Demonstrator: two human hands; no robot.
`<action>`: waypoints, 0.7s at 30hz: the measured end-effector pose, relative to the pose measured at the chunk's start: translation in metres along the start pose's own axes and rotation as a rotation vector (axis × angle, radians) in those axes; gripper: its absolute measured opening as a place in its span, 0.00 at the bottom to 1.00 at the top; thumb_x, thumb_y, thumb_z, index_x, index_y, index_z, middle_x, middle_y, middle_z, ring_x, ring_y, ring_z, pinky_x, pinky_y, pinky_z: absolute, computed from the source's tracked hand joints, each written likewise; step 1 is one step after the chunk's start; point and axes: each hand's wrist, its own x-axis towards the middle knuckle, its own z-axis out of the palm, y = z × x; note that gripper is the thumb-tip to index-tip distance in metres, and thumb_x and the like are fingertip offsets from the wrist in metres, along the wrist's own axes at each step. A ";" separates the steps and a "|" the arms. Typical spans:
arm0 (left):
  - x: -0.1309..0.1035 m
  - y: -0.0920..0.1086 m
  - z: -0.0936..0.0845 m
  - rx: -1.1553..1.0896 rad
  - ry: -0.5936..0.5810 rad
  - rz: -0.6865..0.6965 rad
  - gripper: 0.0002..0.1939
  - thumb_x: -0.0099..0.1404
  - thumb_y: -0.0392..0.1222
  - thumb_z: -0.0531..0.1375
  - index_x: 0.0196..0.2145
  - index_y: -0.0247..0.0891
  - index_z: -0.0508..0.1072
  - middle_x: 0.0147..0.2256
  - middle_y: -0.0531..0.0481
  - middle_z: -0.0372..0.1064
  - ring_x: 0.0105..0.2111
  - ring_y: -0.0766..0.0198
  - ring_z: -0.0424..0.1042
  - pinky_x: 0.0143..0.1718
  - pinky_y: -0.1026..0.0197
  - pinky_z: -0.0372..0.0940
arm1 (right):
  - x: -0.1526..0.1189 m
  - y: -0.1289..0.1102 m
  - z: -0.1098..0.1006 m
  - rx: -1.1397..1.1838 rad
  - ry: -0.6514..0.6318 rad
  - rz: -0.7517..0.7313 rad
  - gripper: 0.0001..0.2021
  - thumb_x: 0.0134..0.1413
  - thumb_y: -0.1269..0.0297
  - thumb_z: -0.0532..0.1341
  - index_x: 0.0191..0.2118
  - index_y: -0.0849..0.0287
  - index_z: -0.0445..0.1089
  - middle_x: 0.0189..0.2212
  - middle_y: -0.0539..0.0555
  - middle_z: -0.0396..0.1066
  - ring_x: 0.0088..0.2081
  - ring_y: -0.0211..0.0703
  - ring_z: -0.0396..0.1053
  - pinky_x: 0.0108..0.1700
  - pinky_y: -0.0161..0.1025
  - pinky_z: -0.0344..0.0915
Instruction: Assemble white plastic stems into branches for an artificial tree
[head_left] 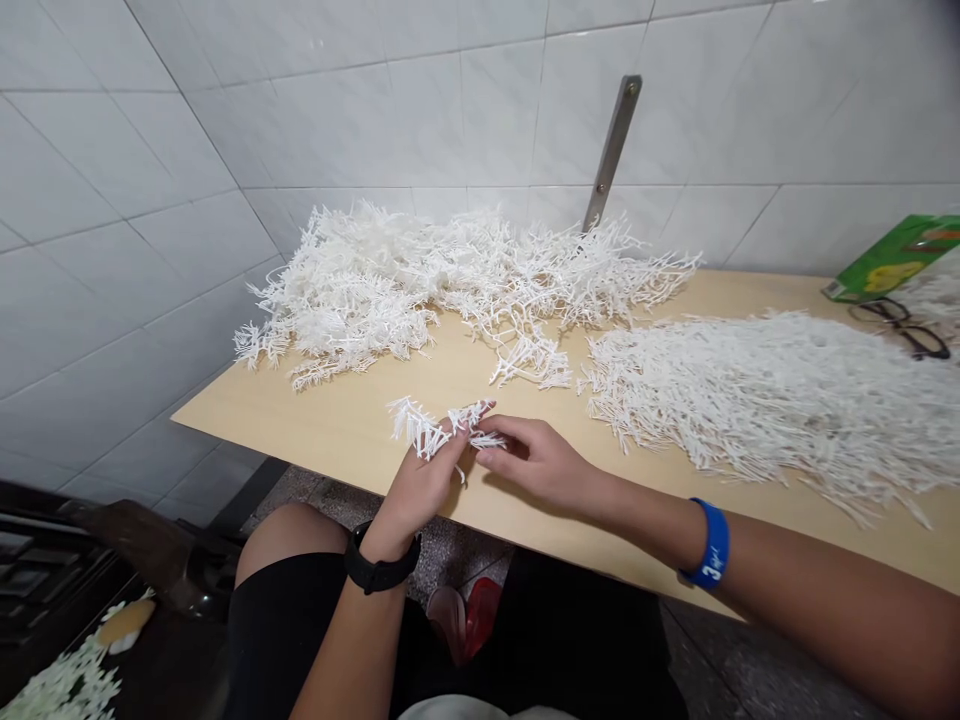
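White branching plastic sprigs (420,428) are held over the front edge of the wooden table. My left hand (427,480), with a black band at the wrist, is closed on them. Beside it, the thumb and fingers of my right hand (536,462) pinch the right end of the same sprigs. A large tangled heap of white sprigs (420,280) lies behind the hands, with a small loose clump (529,360) at its front. To the right spreads a flatter pile of white pieces (750,390).
A green box (892,258) and dark-framed glasses (911,328) are at the table's right back. A metal bracket (615,150) rises against the tiled wall. The table (262,415) ends just before my legs. More pale pieces (67,685) sit at the lower left.
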 end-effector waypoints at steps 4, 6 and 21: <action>0.000 0.000 0.000 0.088 -0.029 0.043 0.22 0.70 0.53 0.55 0.56 0.40 0.74 0.59 0.46 0.69 0.62 0.53 0.64 0.66 0.53 0.55 | 0.002 0.004 0.000 0.018 0.009 0.037 0.12 0.59 0.57 0.61 0.37 0.61 0.73 0.35 0.55 0.75 0.37 0.44 0.70 0.42 0.40 0.65; 0.000 -0.001 0.001 0.110 0.017 0.084 0.21 0.70 0.51 0.56 0.56 0.40 0.74 0.58 0.46 0.70 0.61 0.53 0.65 0.64 0.53 0.57 | 0.002 0.005 0.001 0.055 -0.002 0.064 0.14 0.59 0.54 0.61 0.37 0.61 0.72 0.33 0.54 0.74 0.35 0.43 0.69 0.40 0.39 0.65; -0.002 -0.004 -0.001 0.059 0.125 0.083 0.19 0.69 0.52 0.57 0.50 0.41 0.78 0.52 0.46 0.75 0.57 0.51 0.69 0.62 0.51 0.58 | 0.002 0.003 -0.003 0.236 -0.047 0.051 0.19 0.61 0.48 0.59 0.31 0.61 0.70 0.28 0.53 0.69 0.30 0.39 0.64 0.35 0.38 0.63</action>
